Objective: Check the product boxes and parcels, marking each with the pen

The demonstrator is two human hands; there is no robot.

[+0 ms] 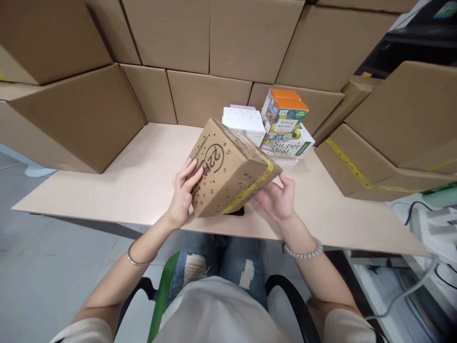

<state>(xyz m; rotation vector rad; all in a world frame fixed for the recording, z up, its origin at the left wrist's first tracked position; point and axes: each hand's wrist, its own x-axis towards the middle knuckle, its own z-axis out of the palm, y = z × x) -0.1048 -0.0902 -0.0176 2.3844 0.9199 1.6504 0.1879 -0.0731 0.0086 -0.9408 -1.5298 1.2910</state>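
Observation:
Tilted above the table, a brown cardboard box point(232, 166) with dark print and a strip of yellow tape is held between my hands. My left hand point(183, 193) presses on its printed left side, fingers spread over the face. At the lower right corner, my right hand point(278, 195) grips the box, with the thumb near its edge and the other fingers partly hidden beneath. Under the box a dark flat object point(237, 212) peeks out; what it is I cannot tell.
Behind the held box stand a white dotted box point(243, 120), an orange-topped Binking box point(285, 114) and a white Super Meal box point(291, 147). Large cardboard boxes point(214, 100) wall in the back and both sides. A pale table point(135, 190) lies below, with cables point(417, 207) at right.

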